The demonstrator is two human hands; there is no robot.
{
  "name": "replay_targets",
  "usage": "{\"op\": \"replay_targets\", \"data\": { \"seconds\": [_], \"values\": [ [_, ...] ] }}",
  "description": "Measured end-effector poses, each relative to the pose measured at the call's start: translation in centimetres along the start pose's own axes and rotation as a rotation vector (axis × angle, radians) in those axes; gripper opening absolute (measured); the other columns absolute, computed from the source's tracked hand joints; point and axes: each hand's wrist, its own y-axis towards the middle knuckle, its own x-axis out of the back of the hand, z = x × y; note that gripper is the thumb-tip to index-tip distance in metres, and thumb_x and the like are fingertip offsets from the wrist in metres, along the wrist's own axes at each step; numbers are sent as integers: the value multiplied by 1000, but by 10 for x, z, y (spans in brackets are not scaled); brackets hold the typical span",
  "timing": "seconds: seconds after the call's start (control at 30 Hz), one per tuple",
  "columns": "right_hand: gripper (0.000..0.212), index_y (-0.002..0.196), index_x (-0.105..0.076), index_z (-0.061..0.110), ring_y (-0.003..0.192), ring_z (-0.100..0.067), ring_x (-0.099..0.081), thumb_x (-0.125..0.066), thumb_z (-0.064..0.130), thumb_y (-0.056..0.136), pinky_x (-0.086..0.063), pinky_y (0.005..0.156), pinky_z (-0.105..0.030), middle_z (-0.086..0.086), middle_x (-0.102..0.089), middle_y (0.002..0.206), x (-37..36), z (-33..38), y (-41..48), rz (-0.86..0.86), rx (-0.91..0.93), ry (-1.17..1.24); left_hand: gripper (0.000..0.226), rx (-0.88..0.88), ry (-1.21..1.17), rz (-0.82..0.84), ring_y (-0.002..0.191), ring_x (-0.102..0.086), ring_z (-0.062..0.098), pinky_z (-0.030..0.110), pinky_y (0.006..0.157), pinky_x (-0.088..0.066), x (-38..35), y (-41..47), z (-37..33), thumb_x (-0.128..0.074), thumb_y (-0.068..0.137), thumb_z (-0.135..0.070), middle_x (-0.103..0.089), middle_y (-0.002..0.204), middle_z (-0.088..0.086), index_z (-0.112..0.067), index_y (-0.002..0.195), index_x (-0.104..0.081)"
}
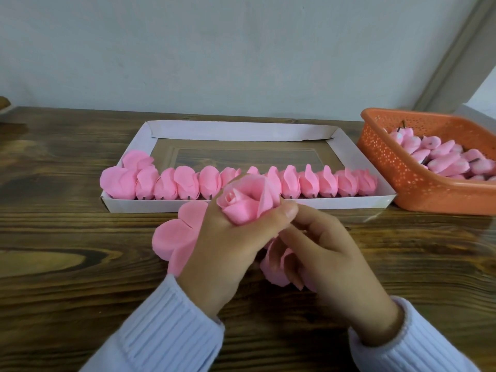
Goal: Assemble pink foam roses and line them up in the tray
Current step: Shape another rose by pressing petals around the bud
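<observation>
Our left hand (222, 245) grips a pink rose (247, 202) just before the tray (241, 130); our right hand (330, 253), touching it, pinches loose petals (277, 267). Finished roses (292, 183) line the tray's near wall; an orange basket (402, 178) stands right of the tray.

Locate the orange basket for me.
Head view: the orange basket sits at the far right of the wooden table, right beside the right end of the white tray, with pink rose buds piled inside.
</observation>
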Motion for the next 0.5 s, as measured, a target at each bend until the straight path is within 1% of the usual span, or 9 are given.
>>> {"op": "replay_targets", "data": {
  "seconds": [0.07,0.13,0.17,0.23,0.27,0.33,0.4,0.47,0.5],
  "values": [
    [18,78,-59,3,39,0,-50,-53,6,94,-36,43,-8,2,-59,54,-1,0,-1,32,30,-10,24,57,-48,1,58,-55,26,29,45,-44,0,0,-1,-75,69,-28,-53,64,10,-10,73,-60],
    [14,79,-60,0,44,1,-52,-58,4,93,-39,46,-9,5,-59,56,-1,-1,-1,42,64,-60,26,68,-91,23,58,-53,25,30,47,-44,1,1,-2,-74,69,-26,-52,64,10,-8,78,-58],
    [13,79,-61,2,46,0,-53,-59,3,92,-40,47,-10,5,-60,58,0,-2,0,38,81,-92,22,49,-105,33,58,-52,24,31,48,-45,0,1,-3,-74,70,-24,-51,64,9,-10,78,-58],
    [15,77,-62,7,49,-1,-53,-60,5,92,-42,50,-12,3,-60,58,0,-3,0,36,99,-129,14,10,-151,25,59,-53,21,31,51,-46,-1,2,-7,-73,68,-21,-52,66,8,-18,77,-62],
    [17,76,-61,9,49,-2,-52,-59,7,92,-42,50,-13,1,-59,57,-1,-3,0,37,97,-132,14,1,-182,8,61,-55,19,31,52,-48,-1,2,-8,-73,67,-20,-54,68,7,-20,77,-63],
    [19,74,-60,12,48,-4,-51,-57,9,93,-42,50,-15,-4,-58,56,-1,-4,0,46,90,-141,19,4,-272,-33,64,-60,16,29,55,-52,-1,2,-9,-74,64,-17,-58,69,5,-20,81,-65],
    [19,75,-58,15,47,-6,-51,-57,10,93,-41,49,-17,-7,-57,55,-2,-4,0,52,77,-158,23,20,-351,-81,62,-60,12,25,56,-52,0,4,-11,-75,62,-10,-59,65,1,-17,81,-65],
    [16,76,-57,15,45,-2,-51,-55,11,91,-40,47,-13,-1,-57,55,-4,-4,-1,50,69,-139,22,26,-369,-121,60,-56,10,23,58,-51,-1,6,-12,-75,63,-9,-56,57,-4,-16,80,-62],
    [10,81,-57,15,45,-2,-52,-55,12,89,-38,47,-10,4,-59,58,-5,-5,-1,49,60,-83,14,30,-372,-128,60,-54,10,24,59,-50,0,6,-11,-72,68,-13,-54,54,-6,-17,78,-62]
  ]
}}
